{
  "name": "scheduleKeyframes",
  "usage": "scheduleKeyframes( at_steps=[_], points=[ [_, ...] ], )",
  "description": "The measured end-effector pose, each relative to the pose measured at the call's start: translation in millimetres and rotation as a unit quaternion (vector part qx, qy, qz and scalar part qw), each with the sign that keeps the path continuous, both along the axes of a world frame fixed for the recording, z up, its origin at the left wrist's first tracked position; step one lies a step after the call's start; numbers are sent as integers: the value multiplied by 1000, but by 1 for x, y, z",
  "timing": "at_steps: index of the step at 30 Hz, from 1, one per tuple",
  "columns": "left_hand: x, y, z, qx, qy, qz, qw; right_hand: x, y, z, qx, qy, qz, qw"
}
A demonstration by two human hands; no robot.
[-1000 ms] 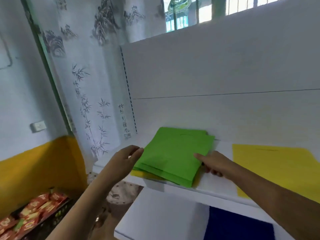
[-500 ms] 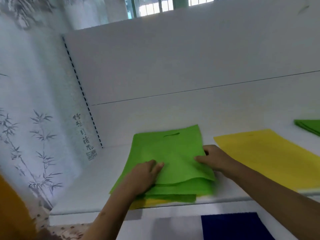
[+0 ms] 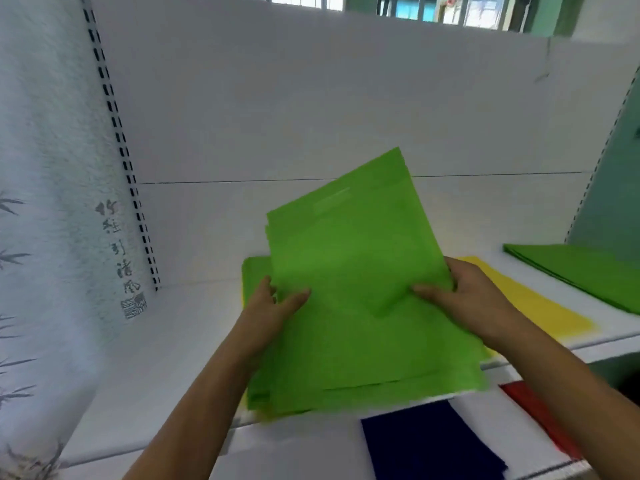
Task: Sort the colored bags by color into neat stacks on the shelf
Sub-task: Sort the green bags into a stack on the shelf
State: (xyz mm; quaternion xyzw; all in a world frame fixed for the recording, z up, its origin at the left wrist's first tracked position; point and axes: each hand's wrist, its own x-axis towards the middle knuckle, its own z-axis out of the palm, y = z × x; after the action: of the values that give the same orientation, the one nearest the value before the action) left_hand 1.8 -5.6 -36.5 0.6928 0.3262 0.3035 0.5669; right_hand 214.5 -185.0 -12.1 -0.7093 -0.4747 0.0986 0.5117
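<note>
At frame centre, left hand (image 3: pixel 273 308) and right hand (image 3: pixel 464 299) both grip the green bags (image 3: pixel 360 292) tilted above the shelf (image 3: pixel 180 341), yellow (image 3: pixel 540 306) beneath, a second green stack (image 3: pixel 581 268) at right: sorting judged incomplete.

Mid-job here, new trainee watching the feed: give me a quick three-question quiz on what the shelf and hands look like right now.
1. True or false: both hands grip the lifted green bags.
2. Which colour lies on the shelf directly right of the right hand? A red, B yellow, C blue.
3. Name the two colours on the lower shelf.

Key:
1. True; left hand at the left edge, right hand at the right edge.
2. B, the yellow bag.
3. Dark blue bag and red bag.
</note>
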Motion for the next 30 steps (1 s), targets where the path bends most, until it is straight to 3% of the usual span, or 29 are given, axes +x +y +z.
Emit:
scheduleKeyframes(
  at_steps=[3,5,10,12,14,18,21,26,30],
  points=[
    [10,10,6,-154,-97,-43,982,-12,-18,9,28,88,-1,996],
    [20,6,10,-195,-123,-59,971,-11,-31,9,19,126,-26,992],
    [45,-22,21,-89,-137,-35,986,-5,-71,0,-2,242,-53,969],
    [57,-36,27,-57,-141,-47,987,-2,-88,-6,2,245,-78,966],
    [72,-55,34,-33,-143,-66,987,5,-105,-7,11,201,-124,972],
    [113,-91,44,112,-114,-79,984,28,-150,-8,-35,33,-183,982],
    [151,-118,49,107,-117,-113,981,46,-191,-12,-59,2,-191,980],
    [229,-187,42,43,-94,-171,980,97,-277,-22,-50,43,-215,974],
    [300,-253,32,124,-95,-172,973,149,-349,-29,-10,122,-252,960]
  ],
)
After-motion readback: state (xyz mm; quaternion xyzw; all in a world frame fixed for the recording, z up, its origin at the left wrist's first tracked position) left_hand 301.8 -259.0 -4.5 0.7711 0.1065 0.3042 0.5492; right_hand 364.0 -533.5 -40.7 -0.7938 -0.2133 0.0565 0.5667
